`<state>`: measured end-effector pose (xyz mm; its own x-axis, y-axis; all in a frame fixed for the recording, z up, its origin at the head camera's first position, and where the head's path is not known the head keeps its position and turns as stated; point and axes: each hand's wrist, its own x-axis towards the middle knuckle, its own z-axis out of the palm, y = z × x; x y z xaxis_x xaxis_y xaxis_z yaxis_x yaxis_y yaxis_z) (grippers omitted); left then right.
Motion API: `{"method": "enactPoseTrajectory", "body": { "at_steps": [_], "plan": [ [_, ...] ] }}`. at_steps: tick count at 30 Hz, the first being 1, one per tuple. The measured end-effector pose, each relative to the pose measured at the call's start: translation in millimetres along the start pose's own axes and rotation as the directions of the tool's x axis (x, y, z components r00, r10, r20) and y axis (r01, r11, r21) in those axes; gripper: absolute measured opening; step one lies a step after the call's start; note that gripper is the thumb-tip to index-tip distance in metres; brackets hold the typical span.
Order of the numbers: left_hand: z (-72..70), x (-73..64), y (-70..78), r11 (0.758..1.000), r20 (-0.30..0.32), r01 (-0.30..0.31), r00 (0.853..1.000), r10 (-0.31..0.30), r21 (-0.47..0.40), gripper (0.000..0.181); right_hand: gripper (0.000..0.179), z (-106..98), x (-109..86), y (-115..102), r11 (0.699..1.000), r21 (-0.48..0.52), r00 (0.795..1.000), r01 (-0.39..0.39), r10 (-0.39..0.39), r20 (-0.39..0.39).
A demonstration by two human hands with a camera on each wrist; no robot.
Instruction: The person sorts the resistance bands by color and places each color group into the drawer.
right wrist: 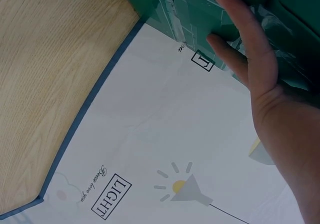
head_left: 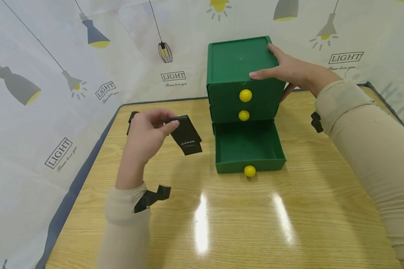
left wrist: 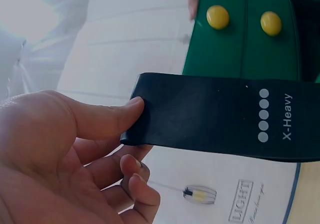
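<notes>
My left hand (head_left: pixel 144 136) pinches one end of a black resistance band (head_left: pixel 186 130) between thumb and fingers. Flat and hanging downward, the band shows white dots and "X-Heavy" print in the left wrist view. To its right stands a green drawer cabinet (head_left: pixel 240 59) with round yellow knobs. Its bottom drawer (head_left: pixel 250 166) is pulled out, and nothing shows inside; the two drawers above are closed. My right hand (head_left: pixel 291 71) rests on the cabinet's top right edge with thumb and fingers spread. In the right wrist view, extended fingers (right wrist: pixel 255 38) touch the cabinet's side.
The wooden table (head_left: pixel 242 220) ends at a lamp-printed wall covering (head_left: pixel 148 82) behind the cabinet. A dark object (head_left: pixel 131 119) is partly hidden behind my left hand. Black straps (head_left: pixel 163 192) stick out at my left sleeve, and another dark piece (head_left: pixel 317 122) shows beside the right sleeve.
</notes>
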<state>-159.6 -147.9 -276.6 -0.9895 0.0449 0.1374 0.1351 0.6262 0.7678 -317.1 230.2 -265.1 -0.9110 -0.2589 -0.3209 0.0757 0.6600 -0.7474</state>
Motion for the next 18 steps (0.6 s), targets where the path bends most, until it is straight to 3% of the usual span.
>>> {"method": "enactPoseTrajectory", "body": {
  "at_steps": [5,10,18],
  "plan": [
    [11.9,-8.3,14.7,0.998,0.023,-0.068,0.997,0.068,0.005,0.014,0.122,0.6,-0.2,-0.6,1.0,0.001,1.0,-0.003,0.003,0.001],
    [25.8,-18.5,24.9,0.993,0.088,-0.112,0.989,0.115,-0.036,0.01,0.122,0.7,-0.4,-1.0,1.0,0.007,1.0,-0.006,0.006,0.003],
    [42.0,-27.8,37.8,0.99,0.182,-0.107,0.976,0.122,-0.09,0.012,0.122,0.3,0.7,-0.4,1.0,0.004,1.0,-0.005,0.005,-0.004]
  ]
}}
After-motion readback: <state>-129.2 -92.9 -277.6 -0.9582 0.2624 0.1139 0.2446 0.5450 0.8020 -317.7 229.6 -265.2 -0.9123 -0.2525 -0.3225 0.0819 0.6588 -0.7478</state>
